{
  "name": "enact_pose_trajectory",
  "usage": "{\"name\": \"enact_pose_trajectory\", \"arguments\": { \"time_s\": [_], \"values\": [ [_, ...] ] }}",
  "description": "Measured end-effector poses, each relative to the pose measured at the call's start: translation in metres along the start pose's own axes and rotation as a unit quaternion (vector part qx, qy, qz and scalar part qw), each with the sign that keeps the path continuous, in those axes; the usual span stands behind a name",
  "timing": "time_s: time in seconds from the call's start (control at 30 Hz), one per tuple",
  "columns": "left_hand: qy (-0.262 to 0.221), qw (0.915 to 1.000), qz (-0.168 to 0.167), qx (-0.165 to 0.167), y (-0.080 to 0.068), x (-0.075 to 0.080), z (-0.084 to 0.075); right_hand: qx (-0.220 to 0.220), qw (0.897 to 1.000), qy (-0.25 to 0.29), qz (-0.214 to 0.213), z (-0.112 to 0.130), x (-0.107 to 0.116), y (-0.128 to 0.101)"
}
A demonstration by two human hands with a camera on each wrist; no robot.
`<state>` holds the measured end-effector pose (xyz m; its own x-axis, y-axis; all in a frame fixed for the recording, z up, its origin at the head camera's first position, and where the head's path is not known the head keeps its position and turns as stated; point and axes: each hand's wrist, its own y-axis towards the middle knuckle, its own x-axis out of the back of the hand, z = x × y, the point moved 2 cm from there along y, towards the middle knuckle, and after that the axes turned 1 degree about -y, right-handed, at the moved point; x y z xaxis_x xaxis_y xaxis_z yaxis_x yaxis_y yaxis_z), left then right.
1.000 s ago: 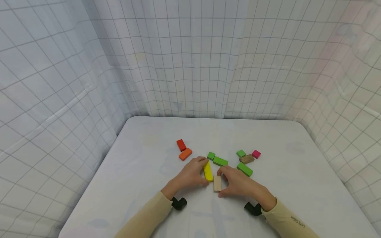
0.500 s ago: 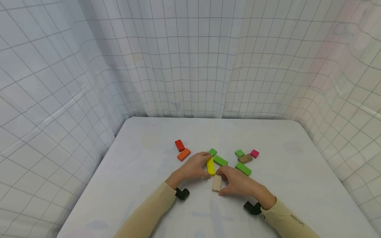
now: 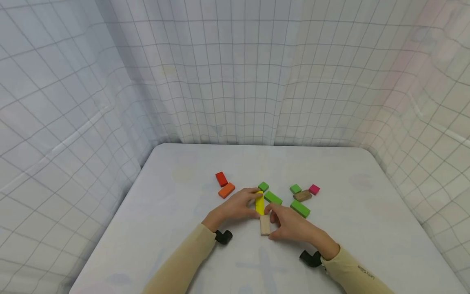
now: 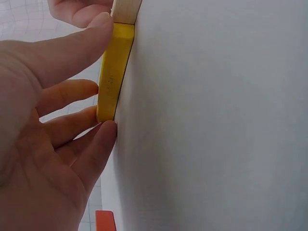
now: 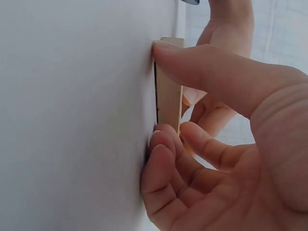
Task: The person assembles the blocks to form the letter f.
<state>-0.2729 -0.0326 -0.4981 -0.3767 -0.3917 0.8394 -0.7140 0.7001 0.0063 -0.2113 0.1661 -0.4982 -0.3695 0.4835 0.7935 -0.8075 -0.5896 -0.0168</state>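
Observation:
In the head view a yellow block (image 3: 259,205) and a plain wooden block (image 3: 265,226) lie end to end, forming one line on the table. My left hand (image 3: 238,205) pinches the yellow block lengthwise, thumb at its near end and fingertips at its far end. The left wrist view shows the yellow block (image 4: 115,72) meeting the end of the wooden block (image 4: 126,10). With thumb and curled fingers at its two ends, my right hand (image 3: 295,224) holds the wooden block from the right. Its thumb covers one end of the wooden block (image 5: 168,103) in the right wrist view.
Just beyond the yellow block lie a small green block (image 3: 263,186) and a long green block (image 3: 273,198). To the right are another long green block (image 3: 300,208), a brown block (image 3: 302,196), a green cube (image 3: 295,189) and a pink cube (image 3: 314,189). Orange (image 3: 227,190) and red (image 3: 221,179) blocks lie left.
My left hand has moved the yellow block away from me and slightly right, straightening it. My right hand has shifted the wooden block slightly left, against the yellow block's near end.

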Motion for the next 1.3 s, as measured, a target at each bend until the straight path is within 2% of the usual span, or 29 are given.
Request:
{"name": "enact_pose_trajectory", "arguments": {
  "time_s": [0.23, 0.5, 0.9, 1.3],
  "values": [
    [0.000, 0.9996, -0.004, -0.029, 0.001, -0.002, 0.005, 0.027, 0.999, 0.021, -0.008, 0.004, -0.003, 0.001],
    [-0.033, 0.9986, -0.025, -0.031, -0.002, -0.009, 0.010, 0.027, 0.999, 0.046, -0.004, 0.006, -0.010, 0.000],
    [-0.058, 0.9974, -0.026, -0.035, -0.001, -0.007, 0.008, 0.023, 0.999, 0.024, -0.016, 0.003, -0.009, 0.001],
    [-0.062, 0.9973, -0.028, -0.027, 0.000, -0.008, 0.011, 0.036, 0.999, 0.007, -0.032, 0.003, -0.011, 0.001]
  ]
}}
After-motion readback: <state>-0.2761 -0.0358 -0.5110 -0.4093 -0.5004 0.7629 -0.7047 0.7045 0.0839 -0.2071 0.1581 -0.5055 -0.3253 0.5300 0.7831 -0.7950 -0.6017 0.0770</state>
